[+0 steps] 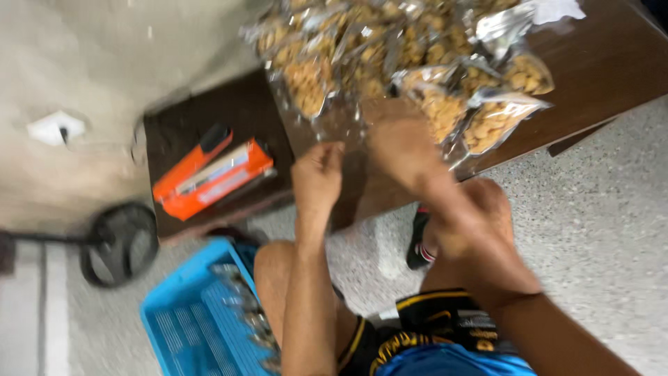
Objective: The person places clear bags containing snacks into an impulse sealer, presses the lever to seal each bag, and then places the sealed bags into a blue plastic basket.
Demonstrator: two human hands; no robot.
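Observation:
My left hand [317,175] is closed near the front edge of a dark wooden table [598,63], pinching the edge of a clear plastic bag [348,125]. My right hand [400,143] lies on the same clear bag, fingers curled over it. Just beyond both hands lies a heap of several clear bags filled with golden snacks [390,56]. The picture is blurred by motion, so the exact grip is hard to read.
An orange heat sealer [212,173] sits on a lower dark bench to the left. A blue plastic basket [195,313] holding a few bags stands on the speckled floor by my left knee. A black round fan base [118,244] is further left.

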